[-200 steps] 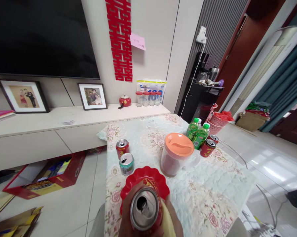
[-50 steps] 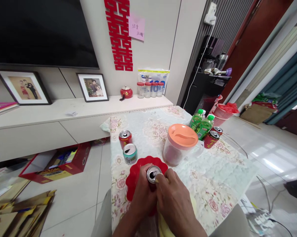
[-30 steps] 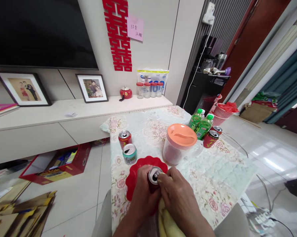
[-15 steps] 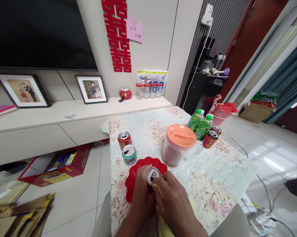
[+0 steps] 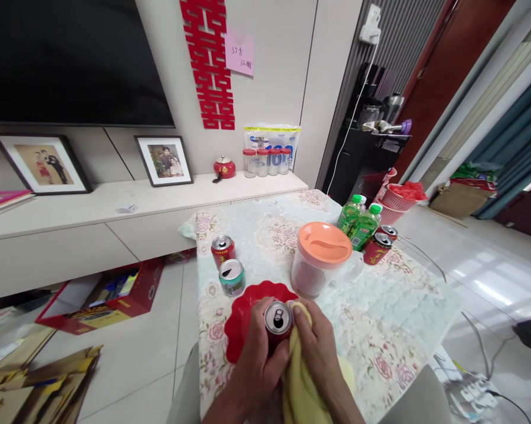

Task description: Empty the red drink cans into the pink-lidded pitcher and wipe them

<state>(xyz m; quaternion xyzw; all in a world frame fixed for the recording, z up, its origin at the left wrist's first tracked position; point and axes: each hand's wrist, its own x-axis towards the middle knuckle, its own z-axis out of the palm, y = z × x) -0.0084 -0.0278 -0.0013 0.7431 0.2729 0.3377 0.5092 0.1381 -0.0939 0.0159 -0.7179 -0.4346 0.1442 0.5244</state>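
A red drink can (image 5: 278, 320) with its top opened is wrapped by my left hand (image 5: 260, 359), above a red scalloped dish (image 5: 236, 330). Against the can's right side, my right hand (image 5: 317, 341) grips a yellow cloth (image 5: 301, 377), whose lower part hangs toward my lap. The can's lower body is hidden by my fingers. Just beyond the dish to the left stand a green opened can (image 5: 232, 278) and a red can (image 5: 223, 250). A clear pitcher with an orange lid (image 5: 323, 244) stands beyond my right hand.
Green-capped bottles (image 5: 365, 228) and red cans (image 5: 377, 248) stand at the table's right edge. The flowered tablecloth (image 5: 371, 335) covers the table. A low white cabinet (image 5: 168, 200) runs behind it. A red box (image 5: 110, 297) and flattened cardboard (image 5: 39, 386) lie on the floor left.
My right hand has come away from the can's top opening to its right side. The yellow cloth is now bunched up in that hand beside the can.
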